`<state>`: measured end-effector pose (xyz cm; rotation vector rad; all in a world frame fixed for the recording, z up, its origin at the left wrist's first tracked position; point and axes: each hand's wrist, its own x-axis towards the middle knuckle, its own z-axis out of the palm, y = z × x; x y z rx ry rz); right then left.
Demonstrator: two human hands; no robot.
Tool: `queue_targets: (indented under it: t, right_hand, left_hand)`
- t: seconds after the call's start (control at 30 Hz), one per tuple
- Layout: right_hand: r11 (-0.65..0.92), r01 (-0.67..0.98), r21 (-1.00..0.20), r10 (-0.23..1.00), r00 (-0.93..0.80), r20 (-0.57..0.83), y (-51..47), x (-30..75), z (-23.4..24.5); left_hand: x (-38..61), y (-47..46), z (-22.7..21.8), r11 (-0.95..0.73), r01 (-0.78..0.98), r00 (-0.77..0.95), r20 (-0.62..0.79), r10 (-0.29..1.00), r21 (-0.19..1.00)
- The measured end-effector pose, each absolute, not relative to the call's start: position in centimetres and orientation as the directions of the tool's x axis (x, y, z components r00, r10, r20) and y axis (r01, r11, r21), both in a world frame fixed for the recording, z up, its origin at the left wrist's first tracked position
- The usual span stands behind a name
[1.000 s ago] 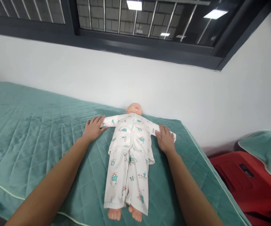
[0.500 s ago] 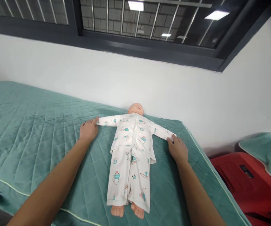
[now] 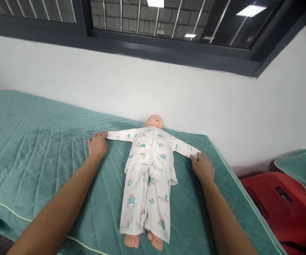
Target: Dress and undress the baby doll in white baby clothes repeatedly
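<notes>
A baby doll [image 3: 154, 122] lies on its back on a green quilted bed cover [image 3: 36, 141], head toward the white wall. It wears a white printed pyjama suit [image 3: 149, 166] with both sleeves stretched straight out sideways. My left hand [image 3: 97, 146] rests on the cover at the cuff of the doll's left-side sleeve, fingers curled on the cuff's end. My right hand [image 3: 202, 167] sits at the other cuff, thumb and fingers pinching its tip. The doll's bare feet [image 3: 142, 241] stick out of the trouser legs near me.
A white wall [image 3: 169, 95] runs right behind the doll's head, under a dark-framed barred window [image 3: 169, 28]. The bed's right edge [image 3: 230, 173] drops off beside my right hand. A red object [image 3: 275, 202] and another green cover [image 3: 301, 170] lie to the right.
Both hands slid outward along the sleeves, from near the doll's upper arms to the cuffs, pulling the sleeves out straight. The camera view shifted slightly.
</notes>
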<state>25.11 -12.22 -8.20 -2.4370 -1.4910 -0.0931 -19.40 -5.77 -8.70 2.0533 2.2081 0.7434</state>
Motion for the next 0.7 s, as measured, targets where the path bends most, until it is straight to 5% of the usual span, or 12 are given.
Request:
queue_targets:
  t: [0.7]
  right_hand:
    - [-0.440,0.884,-0.158,0.852,0.467,0.237,-12.4,24.3,-8.6]
  left_hand:
    - [-19.2,-5.2,-9.9,0.150,0.930,-0.245,0.263,0.933,0.335]
